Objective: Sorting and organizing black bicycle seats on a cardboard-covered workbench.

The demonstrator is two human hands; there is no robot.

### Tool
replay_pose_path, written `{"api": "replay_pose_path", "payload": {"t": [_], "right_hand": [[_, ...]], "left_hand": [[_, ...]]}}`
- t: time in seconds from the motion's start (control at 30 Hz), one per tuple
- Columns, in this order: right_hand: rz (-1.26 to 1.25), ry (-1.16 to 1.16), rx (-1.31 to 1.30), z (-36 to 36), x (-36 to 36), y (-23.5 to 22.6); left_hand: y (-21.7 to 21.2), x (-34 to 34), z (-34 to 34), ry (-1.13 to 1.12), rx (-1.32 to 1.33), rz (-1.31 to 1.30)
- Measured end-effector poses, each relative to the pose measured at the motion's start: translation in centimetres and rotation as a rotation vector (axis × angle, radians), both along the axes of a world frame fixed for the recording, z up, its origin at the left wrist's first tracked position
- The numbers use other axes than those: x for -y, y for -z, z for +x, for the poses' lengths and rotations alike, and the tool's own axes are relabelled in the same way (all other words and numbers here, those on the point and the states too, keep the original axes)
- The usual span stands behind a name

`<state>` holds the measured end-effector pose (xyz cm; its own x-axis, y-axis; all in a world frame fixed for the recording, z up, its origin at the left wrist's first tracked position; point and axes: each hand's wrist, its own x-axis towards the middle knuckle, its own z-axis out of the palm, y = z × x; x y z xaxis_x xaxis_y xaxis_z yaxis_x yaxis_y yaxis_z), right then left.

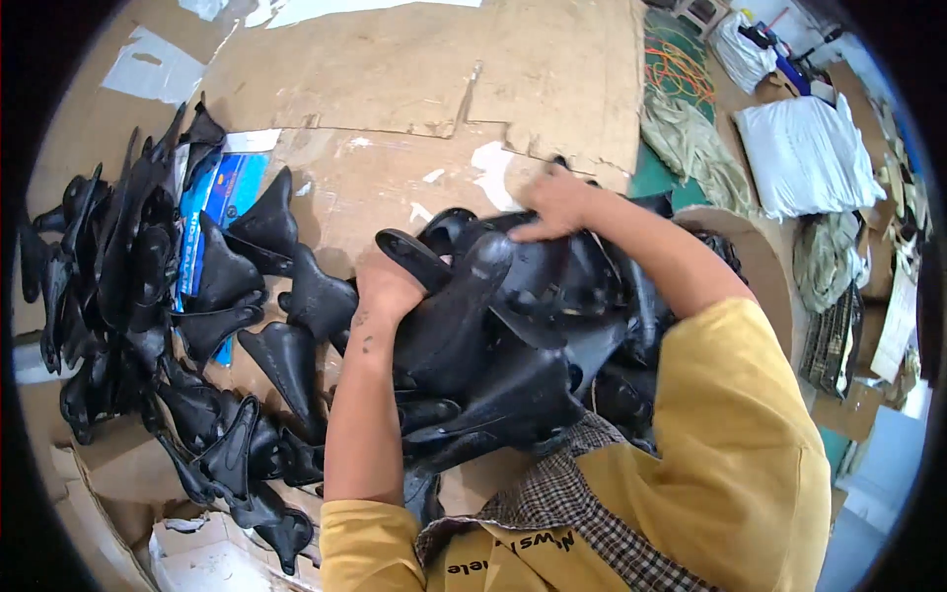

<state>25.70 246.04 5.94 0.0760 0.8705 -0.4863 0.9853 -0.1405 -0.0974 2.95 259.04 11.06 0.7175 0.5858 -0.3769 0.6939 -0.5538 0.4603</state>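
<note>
Black bicycle saddles (449,326), smooth and moulded with narrow noses, lie heaped in front of my body. My left hand (388,283) is at the left side of this heap, closed round a saddle (410,259) whose nose crosses over the hand; most of its fingers are hidden. Over the far side of the heap is my right hand (560,202), smeared by motion. Its thumb points down toward the saddles, and whether the fingers grip one cannot be made out.
More black saddles (128,266) are piled at the left, partly over a blue printed box panel (237,183). Flattened cardboard (375,79) covers the work surface. A curved cardboard wall (764,261) stands at the right; beyond are a white sack (804,153) and orange cord (681,69).
</note>
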Motion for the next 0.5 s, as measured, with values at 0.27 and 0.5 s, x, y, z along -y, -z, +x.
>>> {"api": "replay_pose_path", "payload": {"t": [0.27,0.5], "right_hand": [[-0.832,0.476,0.073,-1.2,44.2,1.4],[0.225,1.047,-0.437,-2.4,36.4,0.9]], "left_hand": [[4.6,11.7,0.3,0.407,0.192,-0.164],[-1.4,11.0,-3.4,0.155,0.615,-0.21]]}}
